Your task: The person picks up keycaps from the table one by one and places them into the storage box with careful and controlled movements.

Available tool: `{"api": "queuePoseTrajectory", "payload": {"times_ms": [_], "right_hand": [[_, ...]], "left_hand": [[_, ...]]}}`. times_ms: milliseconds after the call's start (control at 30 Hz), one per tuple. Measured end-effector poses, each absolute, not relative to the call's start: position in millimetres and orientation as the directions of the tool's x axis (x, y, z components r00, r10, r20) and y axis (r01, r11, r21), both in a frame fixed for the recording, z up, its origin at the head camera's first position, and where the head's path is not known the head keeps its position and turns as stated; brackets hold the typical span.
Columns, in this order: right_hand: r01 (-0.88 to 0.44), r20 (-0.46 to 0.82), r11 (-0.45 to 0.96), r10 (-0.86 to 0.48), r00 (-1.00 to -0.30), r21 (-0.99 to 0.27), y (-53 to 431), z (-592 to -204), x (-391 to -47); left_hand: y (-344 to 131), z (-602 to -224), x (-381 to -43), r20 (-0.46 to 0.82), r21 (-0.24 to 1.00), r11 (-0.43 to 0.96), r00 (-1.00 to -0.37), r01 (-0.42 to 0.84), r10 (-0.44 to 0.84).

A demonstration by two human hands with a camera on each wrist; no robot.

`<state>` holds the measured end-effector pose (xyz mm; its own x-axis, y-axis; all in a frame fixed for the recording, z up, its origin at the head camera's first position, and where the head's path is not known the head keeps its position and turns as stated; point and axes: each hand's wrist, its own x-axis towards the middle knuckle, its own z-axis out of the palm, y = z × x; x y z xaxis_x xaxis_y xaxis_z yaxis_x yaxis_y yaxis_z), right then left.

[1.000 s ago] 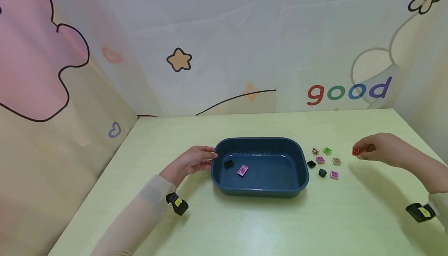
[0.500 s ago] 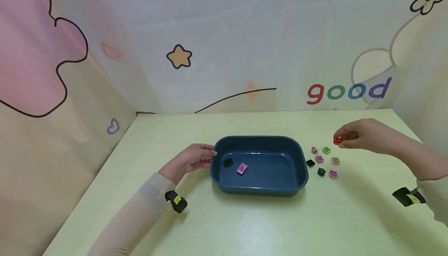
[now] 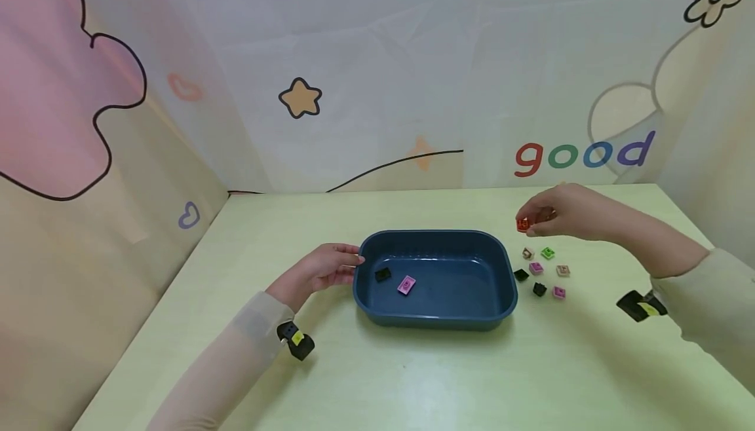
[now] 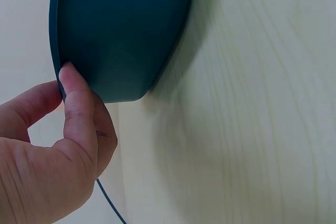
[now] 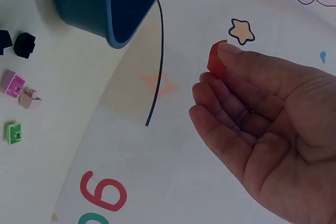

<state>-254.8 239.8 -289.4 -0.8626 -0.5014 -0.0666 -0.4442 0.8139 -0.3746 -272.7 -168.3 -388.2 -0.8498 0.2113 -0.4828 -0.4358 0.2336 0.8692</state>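
My right hand (image 3: pixel 566 211) pinches a small red toy brick (image 3: pixel 522 224) between thumb and fingertips, in the air beyond the right end of a dark blue plastic basin (image 3: pixel 436 321). The right wrist view shows the red brick (image 5: pixel 216 59) at the thumb tip, other fingers curled beneath. My left hand (image 3: pixel 321 267) holds the basin's left rim; in the left wrist view its thumb and fingers pinch the basin's edge (image 4: pixel 54 35). Inside the basin lie a pink brick (image 3: pixel 406 285) and a black brick (image 3: pixel 383 274).
Right of the basin, several loose bricks lie on the pale table (image 3: pixel 413 385): green (image 3: pixel 548 253), black (image 3: pixel 539 289), pink (image 3: pixel 559 293) and beige (image 3: pixel 563 270) ones among them. A printed cloth (image 3: pixel 377 90) hangs behind the table.
My right hand has carried the red brick leftward and up, from right of the loose bricks to near the basin's right end. The left hand stays at the rim.
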Motion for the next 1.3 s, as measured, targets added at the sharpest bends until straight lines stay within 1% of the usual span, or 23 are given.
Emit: {"api": "queuePoseTrajectory", "payload": {"times_ms": [400,733,1033,1300], "right_hand": [[-0.521,-0.004,0.77,-0.562,-0.827,-0.369,206,-283,-267],[-0.525,-0.021,0.762,-0.574,-0.818,-0.378,187,-274,-275],[-0.563,-0.028,0.732,-0.619,-0.785,-0.383,170,-275,-282],[-0.582,-0.031,0.707,-0.646,-0.763,-0.402,146,-280,-287]], "left_hand": [[-170,-391,-272,-0.496,0.862,0.232,-0.845,-0.451,0.201],[-169,-388,-273,-0.485,0.868,0.23,-0.85,-0.439,0.207],[-169,-389,-274,-0.503,0.857,0.234,-0.844,-0.459,0.187],[-171,-392,-276,-0.493,0.865,0.225,-0.844,-0.449,0.21]]}}
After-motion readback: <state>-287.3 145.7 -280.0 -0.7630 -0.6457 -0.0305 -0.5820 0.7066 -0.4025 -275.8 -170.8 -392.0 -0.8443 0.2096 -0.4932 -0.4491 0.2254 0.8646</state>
